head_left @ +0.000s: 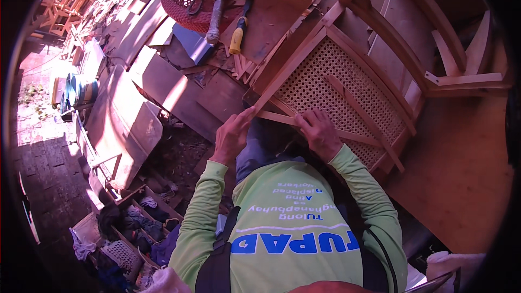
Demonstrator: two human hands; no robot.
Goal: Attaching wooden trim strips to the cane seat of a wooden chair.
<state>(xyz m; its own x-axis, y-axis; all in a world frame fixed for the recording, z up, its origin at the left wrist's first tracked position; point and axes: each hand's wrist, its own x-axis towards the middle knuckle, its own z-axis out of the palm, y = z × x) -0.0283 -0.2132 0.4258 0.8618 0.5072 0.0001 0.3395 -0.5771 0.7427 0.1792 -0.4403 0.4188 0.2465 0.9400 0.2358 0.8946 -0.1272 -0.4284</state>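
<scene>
A chair frame with a woven cane seat panel (309, 81) is tilted in front of me. Along the panel's near edge runs a thin wooden strip (279, 118). My right hand (320, 133) pinches this strip between thumb and fingers, near its middle. At the strip's left end, by the corner of the frame, my left hand (232, 135) is closed with its fingertips on the wood; the thumb is partly hidden. A second, loose wooden strip (366, 115) lies slantwise over the cane and crosses the first one near its right end.
Beyond the chair lie a hammer (216, 16), a yellow-handled tool (237, 38) and a red woven basket (173, 5). Curved chair parts (391, 38) rise at the far right. Plywood boards (127, 125) lean at left, above a divided box of cloths (141, 220).
</scene>
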